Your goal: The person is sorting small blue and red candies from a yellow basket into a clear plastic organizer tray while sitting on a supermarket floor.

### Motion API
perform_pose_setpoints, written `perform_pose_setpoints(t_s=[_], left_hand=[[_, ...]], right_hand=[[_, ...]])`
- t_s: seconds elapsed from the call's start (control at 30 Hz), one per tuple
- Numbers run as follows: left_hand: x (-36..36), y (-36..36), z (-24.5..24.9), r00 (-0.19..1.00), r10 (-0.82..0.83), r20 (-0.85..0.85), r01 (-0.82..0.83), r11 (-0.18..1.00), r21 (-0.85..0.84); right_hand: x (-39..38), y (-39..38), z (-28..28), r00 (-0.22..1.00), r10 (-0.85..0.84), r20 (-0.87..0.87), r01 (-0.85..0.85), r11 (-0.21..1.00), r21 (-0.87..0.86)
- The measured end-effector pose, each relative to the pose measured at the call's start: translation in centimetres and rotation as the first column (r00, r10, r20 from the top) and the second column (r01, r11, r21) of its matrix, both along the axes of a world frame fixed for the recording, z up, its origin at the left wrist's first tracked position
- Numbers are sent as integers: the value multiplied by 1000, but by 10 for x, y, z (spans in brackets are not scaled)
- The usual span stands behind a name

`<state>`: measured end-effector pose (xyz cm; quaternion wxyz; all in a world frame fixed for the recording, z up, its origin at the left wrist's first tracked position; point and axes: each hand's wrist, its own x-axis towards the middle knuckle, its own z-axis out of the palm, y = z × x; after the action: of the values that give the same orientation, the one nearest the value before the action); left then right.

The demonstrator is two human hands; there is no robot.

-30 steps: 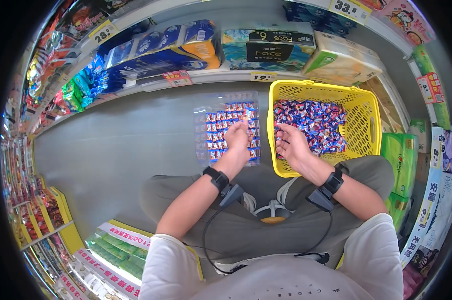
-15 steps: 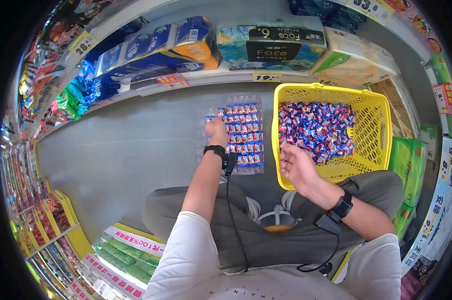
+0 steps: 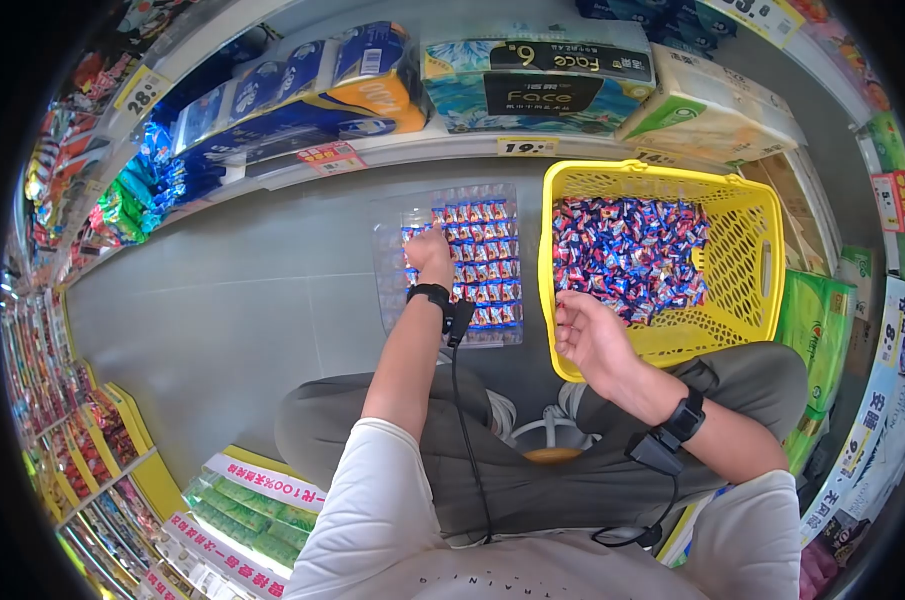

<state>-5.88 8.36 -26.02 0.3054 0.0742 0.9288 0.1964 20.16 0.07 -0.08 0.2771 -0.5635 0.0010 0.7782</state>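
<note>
My left hand (image 3: 430,252) is over the left part of a clear plastic tray (image 3: 392,285) on the floor, its fingers closed and pointing down. Whatever its fingertips pinch is hidden beneath the hand. Rows of small blue-and-red wrapped candies (image 3: 487,268) fill much of the tray. A yellow plastic basket (image 3: 762,270) stands to the right with a heap of the same wrapped candies (image 3: 632,255). At the basket's near left rim hovers my right hand (image 3: 597,340), fingers curled in and thumb against the index finger; I cannot make out what is between them.
Shelves with tissue packs (image 3: 537,85) and price tags (image 3: 527,147) run behind the tray and basket. Green packs (image 3: 812,315) stand right of the basket. Snack racks (image 3: 102,430) line the left. My crossed legs (image 3: 352,420) border the near side; a cable (image 3: 459,420) hangs from the left wrist.
The view has shifted slightly, so the scene sits a little further left. My left hand stays at the tray and my right hand by the basket rim, both with little movement.
</note>
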Motion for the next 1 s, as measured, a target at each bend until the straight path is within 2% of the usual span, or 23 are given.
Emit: perform_pose_setpoints(t_s=[0.07, 0.1, 0.17, 0.3, 0.37, 0.4, 0.47, 0.5, 0.57, 0.67, 0.73, 0.8, 0.87, 0.97, 1.0], left_hand=[[-5, -3, -10, 971, -222, -92, 211, 970, -117], [-3, -4, 6, 970, -222, -95, 211, 971, -114], [5, -6, 35, 997, 19, 73, -25, 996, 80], [18, -4, 67, 986, 0, 165, -23, 991, 135], [27, -5, 79, 896, -54, 440, -99, 943, 318], [37, -8, 101, 896, -56, 441, -100, 941, 323], [68, -17, 175, 718, -168, 676, -144, 914, 380], [79, -25, 198, 718, -170, 675, -146, 912, 384], [99, -44, 230, 587, -172, 791, -244, 894, 376], [113, -75, 236, 453, -48, 890, -365, 901, 234], [123, -89, 245, 412, -82, 907, -335, 912, 235], [130, -97, 262, 374, -104, 922, -301, 926, 226], [136, -96, 283, 387, -123, 914, -249, 940, 232], [128, -93, 287, 349, -172, 921, -260, 927, 271], [123, -91, 286, 341, -194, 920, -265, 919, 292]], right_hand=[[-1, -3, 1, 1000, 8, 1, -8, 1000, -3], [-1, -3, 1, 1000, 14, -5, -14, 1000, 0], [-2, -4, 1, 1000, 16, -10, -16, 1000, 10], [-3, -4, -2, 999, 36, 22, -37, 998, 57], [-5, -3, -5, 999, 40, 37, -42, 996, 80], [-5, -3, -6, 998, 40, 38, -43, 995, 85], [-5, -2, -12, 995, 56, 83, -67, 987, 144], [-6, -2, -16, 991, 45, 127, -68, 982, 178], [-4, 1, -24, 983, 40, 178, -78, 975, 209], [6, 9, -55, 959, 36, 282, -118, 952, 283], [16, 20, -65, 919, 62, 390, -199, 926, 321], [32, 29, -92, 790, 53, 611, -328, 878, 348], [63, 46, -151, 591, 154, 792, -520, 823, 229], [71, 71, -150, 251, 166, 954, -707, 705, 64], [75, 79, -152, 194, 189, 962, -761, 649, 26]])
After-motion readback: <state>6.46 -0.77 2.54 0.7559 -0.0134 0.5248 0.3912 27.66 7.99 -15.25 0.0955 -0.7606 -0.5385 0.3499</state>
